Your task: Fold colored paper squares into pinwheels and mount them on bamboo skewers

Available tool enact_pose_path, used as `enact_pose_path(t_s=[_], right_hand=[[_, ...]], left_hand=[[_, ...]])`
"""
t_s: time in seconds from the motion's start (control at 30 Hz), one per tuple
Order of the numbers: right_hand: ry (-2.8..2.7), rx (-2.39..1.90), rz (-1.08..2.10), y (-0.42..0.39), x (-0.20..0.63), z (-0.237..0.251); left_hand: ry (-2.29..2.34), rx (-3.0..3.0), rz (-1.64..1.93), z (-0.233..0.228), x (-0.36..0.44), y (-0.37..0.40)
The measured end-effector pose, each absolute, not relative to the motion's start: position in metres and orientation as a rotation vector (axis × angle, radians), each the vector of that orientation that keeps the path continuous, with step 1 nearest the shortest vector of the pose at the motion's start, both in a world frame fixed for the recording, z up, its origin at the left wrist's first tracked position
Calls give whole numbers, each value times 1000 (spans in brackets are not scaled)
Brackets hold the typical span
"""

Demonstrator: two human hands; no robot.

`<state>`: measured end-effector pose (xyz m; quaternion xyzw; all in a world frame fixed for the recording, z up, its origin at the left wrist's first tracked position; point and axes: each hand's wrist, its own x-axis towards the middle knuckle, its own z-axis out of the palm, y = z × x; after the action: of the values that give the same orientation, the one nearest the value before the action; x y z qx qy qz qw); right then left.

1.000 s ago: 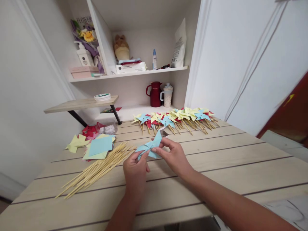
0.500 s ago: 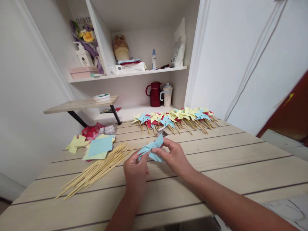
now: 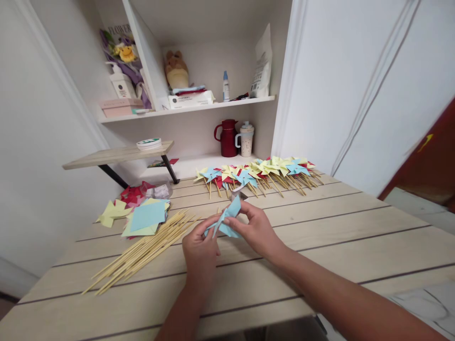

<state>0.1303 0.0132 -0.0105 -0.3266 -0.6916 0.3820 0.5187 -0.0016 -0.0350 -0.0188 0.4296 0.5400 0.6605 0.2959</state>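
Both hands hold a light blue paper pinwheel head [image 3: 227,219] just above the wooden table [image 3: 320,237]. My left hand [image 3: 201,248] pinches its left flap. My right hand [image 3: 254,229] grips its centre and right side with thumb and fingers. A loose bundle of bamboo skewers [image 3: 142,248] lies to the left of my left hand. Beyond the skewers sits a pile of blue, yellow and red paper squares [image 3: 142,215]. A row of finished pinwheels on sticks [image 3: 256,173] lies along the table's far edge.
A small clear plastic bag [image 3: 158,191] lies by the paper pile. Behind the table are white shelves with a red jug [image 3: 227,138], a cup [image 3: 246,140], a glue bottle [image 3: 225,86] and boxes. A small wooden side shelf [image 3: 117,154] juts out at left.
The blue pinwheel has been turned slightly and its flaps drawn closer together between my fingers. The hands stay in nearly the same place; the view shifted a little.
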Motion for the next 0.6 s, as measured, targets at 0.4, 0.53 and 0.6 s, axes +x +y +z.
enact_pose_path(t_s=[0.4,0.53,0.6], right_hand=[[-1640,-771,935,15,129,-12],[-1577,-750,1041,16,128,-14],[-1541,-726,1100,17,127,-16]], left_hand=[[1469,1153,1758,-17,-2,-33],[1515,1210,1761,-18,-2,-35],[1541,1333,1762,-21,-4,-36]])
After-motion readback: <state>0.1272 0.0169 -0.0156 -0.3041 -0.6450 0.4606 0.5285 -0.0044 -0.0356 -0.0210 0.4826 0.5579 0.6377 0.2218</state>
